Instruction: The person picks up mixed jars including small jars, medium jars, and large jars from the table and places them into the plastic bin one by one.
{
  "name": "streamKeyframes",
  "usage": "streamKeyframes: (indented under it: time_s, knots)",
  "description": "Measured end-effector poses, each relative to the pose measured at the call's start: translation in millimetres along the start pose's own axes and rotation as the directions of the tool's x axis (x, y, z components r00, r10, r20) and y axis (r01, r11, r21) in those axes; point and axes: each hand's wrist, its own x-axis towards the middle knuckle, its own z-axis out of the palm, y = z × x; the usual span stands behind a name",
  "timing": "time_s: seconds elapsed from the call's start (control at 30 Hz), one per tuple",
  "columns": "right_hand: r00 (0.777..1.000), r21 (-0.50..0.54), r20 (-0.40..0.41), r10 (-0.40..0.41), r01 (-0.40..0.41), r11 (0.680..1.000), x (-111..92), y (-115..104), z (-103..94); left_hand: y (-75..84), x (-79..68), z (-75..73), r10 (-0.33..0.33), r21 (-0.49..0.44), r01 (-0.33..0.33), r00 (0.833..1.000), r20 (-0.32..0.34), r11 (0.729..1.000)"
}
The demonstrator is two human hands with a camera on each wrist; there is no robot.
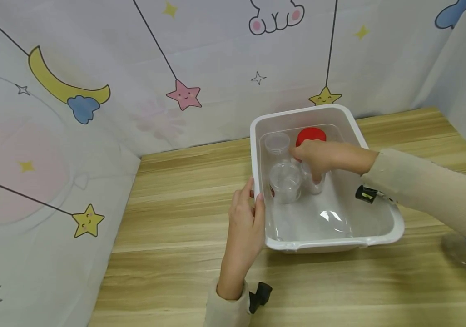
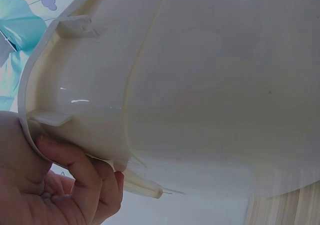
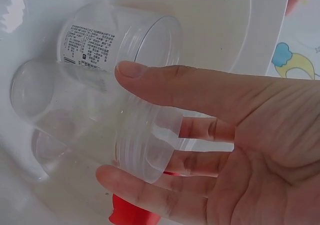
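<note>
A white plastic basin (image 1: 310, 244) stands tilted on the table. My left hand (image 1: 246, 222) grips its left rim, fingers curled under the edge in the left wrist view. My right hand (image 1: 319, 156) reaches inside and holds a clear plastic jar (image 3: 80, 110) near its mouth, thumb on one side and fingers on the other. Beside it is a wider clear jar (image 1: 285, 184), which carries a printed label (image 3: 87, 45) in the right wrist view. Another clear jar (image 1: 277, 144) stands farther back. A red lid (image 1: 311, 133) shows behind the right hand, which partly covers it.
A wood-grain table (image 1: 175, 218) lies under the basin. A clear container (image 1: 458, 252) with a dark part stands at the right, partly behind the right sleeve (image 1: 433, 186). A white patterned curtain (image 1: 216, 54) hangs along the back and left.
</note>
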Motion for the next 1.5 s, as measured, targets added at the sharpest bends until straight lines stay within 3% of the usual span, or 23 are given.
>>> streamKeyframes:
  time_s: [0.2,0.47,1.5]
  knots:
    - [1.0,0.02,0.01,0.029,-0.03,0.999,1,2,2.4,0.3,0.2,0.8,-0.007,-0.008,0.007,1.0,0.004,1.0]
    - [1.0,-0.029,0.001,0.015,-0.015,0.999,1,1,2.1,0.1,0.6,0.4,-0.008,0.002,0.008,1.0,-0.003,1.0]
    - [1.0,-0.011,-0.018,0.022,-0.022,1.0,-9,-2,-9.5,0.2,-1.4,-0.7,-0.019,-0.01,0.019,1.0,0.009,1.0]
